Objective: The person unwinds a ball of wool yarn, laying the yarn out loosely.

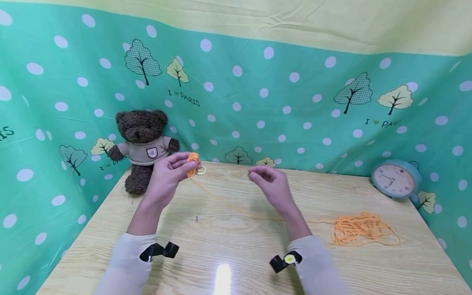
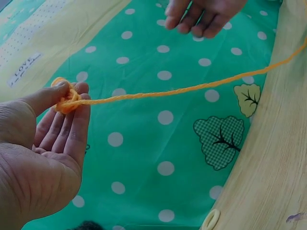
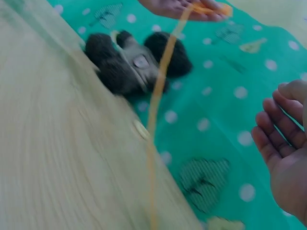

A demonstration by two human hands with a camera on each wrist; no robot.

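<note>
My left hand (image 1: 165, 177) pinches a small coiled bundle of orange yarn (image 1: 193, 164) between thumb and fingers, raised above the table. In the left wrist view the wound yarn (image 2: 68, 101) sits at the fingertips, and a single strand (image 2: 163, 93) runs off to the right. Across from it, my right hand (image 1: 274, 190) hovers apart from the strand. Its fingers curve loosely in the right wrist view, and that hand (image 3: 288, 148) holds nothing. The strand leads across the table to a loose heap of orange yarn (image 1: 361, 229) on the right.
A dark brown teddy bear (image 1: 139, 130) in a grey top sits at the back left. Behind the left fingertips lies a pale yellow ring (image 1: 202, 170). At the back right stands a round blue alarm clock (image 1: 394, 179). Green dotted cloth (image 1: 263, 93) hangs behind the wooden table (image 1: 222, 241).
</note>
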